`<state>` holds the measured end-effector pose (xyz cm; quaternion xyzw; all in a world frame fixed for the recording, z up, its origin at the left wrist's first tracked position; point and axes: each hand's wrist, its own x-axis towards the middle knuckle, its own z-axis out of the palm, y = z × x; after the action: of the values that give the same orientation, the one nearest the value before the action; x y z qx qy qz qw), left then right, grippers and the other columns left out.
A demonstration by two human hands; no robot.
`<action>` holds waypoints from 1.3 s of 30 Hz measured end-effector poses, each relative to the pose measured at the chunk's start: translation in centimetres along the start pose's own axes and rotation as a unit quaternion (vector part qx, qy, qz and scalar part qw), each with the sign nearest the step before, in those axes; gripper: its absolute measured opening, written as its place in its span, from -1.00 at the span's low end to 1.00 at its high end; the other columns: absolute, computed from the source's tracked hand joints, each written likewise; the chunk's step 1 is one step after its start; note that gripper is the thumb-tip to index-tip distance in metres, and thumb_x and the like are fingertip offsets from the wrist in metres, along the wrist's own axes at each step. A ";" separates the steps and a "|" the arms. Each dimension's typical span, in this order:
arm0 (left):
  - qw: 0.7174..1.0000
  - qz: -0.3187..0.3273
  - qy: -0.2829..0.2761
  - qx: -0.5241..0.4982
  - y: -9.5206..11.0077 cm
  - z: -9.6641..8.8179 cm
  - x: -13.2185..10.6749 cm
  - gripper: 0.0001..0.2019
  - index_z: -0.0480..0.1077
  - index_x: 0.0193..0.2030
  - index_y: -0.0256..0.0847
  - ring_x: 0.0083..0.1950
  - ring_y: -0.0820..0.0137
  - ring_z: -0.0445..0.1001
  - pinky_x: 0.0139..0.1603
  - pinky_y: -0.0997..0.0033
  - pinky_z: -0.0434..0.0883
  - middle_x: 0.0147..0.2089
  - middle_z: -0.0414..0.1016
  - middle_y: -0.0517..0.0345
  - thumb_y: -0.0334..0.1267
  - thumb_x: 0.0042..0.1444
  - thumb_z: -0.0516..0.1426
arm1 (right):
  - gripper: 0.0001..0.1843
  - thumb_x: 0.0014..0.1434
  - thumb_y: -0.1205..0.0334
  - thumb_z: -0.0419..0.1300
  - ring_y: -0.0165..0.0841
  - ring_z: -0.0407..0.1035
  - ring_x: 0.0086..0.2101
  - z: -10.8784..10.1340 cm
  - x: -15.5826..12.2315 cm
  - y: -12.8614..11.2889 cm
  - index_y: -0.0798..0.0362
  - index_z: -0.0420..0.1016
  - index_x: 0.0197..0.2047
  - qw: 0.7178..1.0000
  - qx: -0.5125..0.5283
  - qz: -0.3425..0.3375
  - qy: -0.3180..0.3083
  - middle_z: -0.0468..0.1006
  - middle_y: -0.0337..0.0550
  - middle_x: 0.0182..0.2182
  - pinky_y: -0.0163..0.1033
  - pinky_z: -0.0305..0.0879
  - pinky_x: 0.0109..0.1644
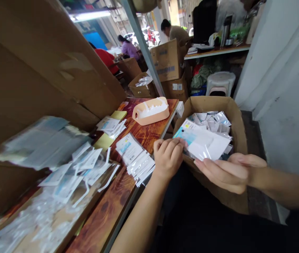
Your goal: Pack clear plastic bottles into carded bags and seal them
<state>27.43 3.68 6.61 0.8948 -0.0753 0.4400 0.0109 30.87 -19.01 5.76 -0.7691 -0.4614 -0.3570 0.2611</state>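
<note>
I have both hands on one flat clear-plastic packet (203,142) with a white and blue card inside. My left hand (167,156) has its grip closed on the packet's near-left corner, fingers curled over the top edge. My right hand (228,172) holds the grip narrow, fingers stretched flat under the packet's lower edge with the thumb alongside. The packet sits between the two grips, tilted, over the open cardboard box (237,119) just beyond them, which holds more sealed packets (214,119). Left of my left grip, on the wooden tabletop (149,135), lies a fanned stack of similar packets (137,158); further from it sits a peach plastic tray (151,110). Blurred packets (67,165) lie far to the left.
</note>
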 end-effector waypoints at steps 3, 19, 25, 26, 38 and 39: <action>0.993 -0.082 -0.080 0.011 0.6 0.2 0.4 -0.62 0.43 0.26 -0.14 0.25 0.12 0.54 0.20 0.05 0.32 0.23 0.59 -0.12 -0.31 0.31 0.19 | -0.42 0.37 0.39 0.24 -0.36 0.59 -0.17 1.3 -0.2 4.0 -0.34 0.42 0.35 0.990 0.041 -0.129 -0.049 0.73 -0.38 -0.05 -0.16 0.43 -0.02; 0.915 -0.385 0.055 0.108 -0.2 -17.8 -14.3 -0.92 0.49 -0.12 -0.19 -0.10 0.30 0.62 -0.02 0.29 0.53 -0.17 0.63 0.07 -0.40 0.26 0.20 | -0.83 0.37 0.16 0.23 -0.12 0.45 -0.04 14.9 16.5 -10.3 -0.02 0.65 -0.16 0.930 0.178 -0.320 0.041 0.68 -0.10 -0.15 0.03 0.24 0.11; 0.890 -0.454 0.042 0.003 2.2 -18.8 -15.8 -0.91 0.53 -0.24 -0.18 -0.25 0.38 0.58 -0.18 0.40 0.49 -0.32 0.62 0.14 -0.35 0.29 0.20 | -0.64 0.45 0.25 0.02 -0.07 0.41 0.09 24.1 27.8 -23.4 0.13 0.64 0.06 0.892 0.086 -0.336 -0.290 0.56 0.15 0.09 0.11 0.21 0.18; 0.881 -0.471 0.043 -0.016 2.3 -18.9 -16.1 -0.90 0.53 -0.26 -0.18 -0.26 0.38 0.58 -0.20 0.42 0.49 -0.32 0.62 0.13 -0.33 0.29 0.20 | -0.67 0.43 0.25 0.07 -0.09 0.42 0.09 25.0 28.2 -24.6 0.15 0.63 0.04 0.885 0.072 -0.347 -0.303 0.57 0.14 0.07 0.10 0.23 0.20; 0.798 -0.581 0.095 -0.132 3.2 -20.0 -16.3 -0.85 0.58 -0.32 -0.20 -0.22 0.33 0.61 -0.13 0.38 0.52 -0.30 0.64 0.07 -0.22 0.24 0.23 | -0.64 0.37 0.04 0.27 -0.22 0.50 0.01 26.3 29.1 -26.6 0.13 0.52 0.09 0.869 -0.017 -0.391 -0.304 0.57 -0.02 0.04 0.05 0.47 0.15; 0.801 -0.578 0.099 -0.123 3.2 -20.4 -16.3 -0.84 0.58 -0.32 -0.20 -0.22 0.33 0.61 -0.15 0.39 0.51 -0.29 0.64 0.07 -0.21 0.24 0.22 | -0.68 0.39 0.09 0.25 -0.22 0.50 0.01 25.6 29.5 -26.5 0.16 0.54 0.05 0.872 -0.012 -0.393 -0.291 0.59 0.00 0.02 0.03 0.44 0.16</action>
<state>1.11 4.30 6.10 0.7149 0.4039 0.4253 0.3806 24.40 26.74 15.37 -0.5965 -0.7763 -0.1958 -0.0563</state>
